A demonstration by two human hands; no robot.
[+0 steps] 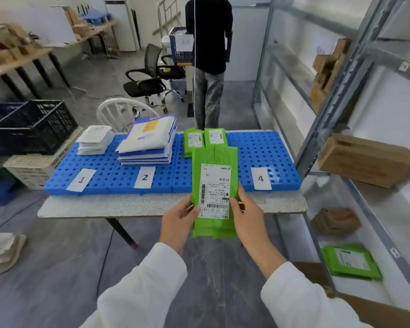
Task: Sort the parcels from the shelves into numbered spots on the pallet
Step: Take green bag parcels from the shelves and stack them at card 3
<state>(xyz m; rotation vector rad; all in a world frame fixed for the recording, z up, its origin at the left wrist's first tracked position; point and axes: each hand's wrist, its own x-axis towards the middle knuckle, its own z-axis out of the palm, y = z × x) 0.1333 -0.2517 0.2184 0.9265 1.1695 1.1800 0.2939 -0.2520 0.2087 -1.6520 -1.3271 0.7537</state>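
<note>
I hold a green parcel (213, 162) with a white shipping label upright in front of me, over the table's near edge. My left hand (179, 220) grips its left side and my right hand (245, 215) grips its right side. Behind it lies the blue perforated pallet (258, 150) with paper labels 1 (81, 179), 2 (145, 177) and 4 (260, 178). Small white parcels (94, 139) sit at spot 1. A stack of white and blue mailers (149, 140) sits at spot 2. Two piles of green parcels (205, 138) lie behind the one I hold.
A metal shelf rack (336, 114) stands at the right with brown boxes (365, 159) and green parcels (350, 261) on its shelves. A person in dark clothes (207, 55) stands behind the table. Black and blue crates (31, 126) are at the left, with office chairs (147, 76) beyond.
</note>
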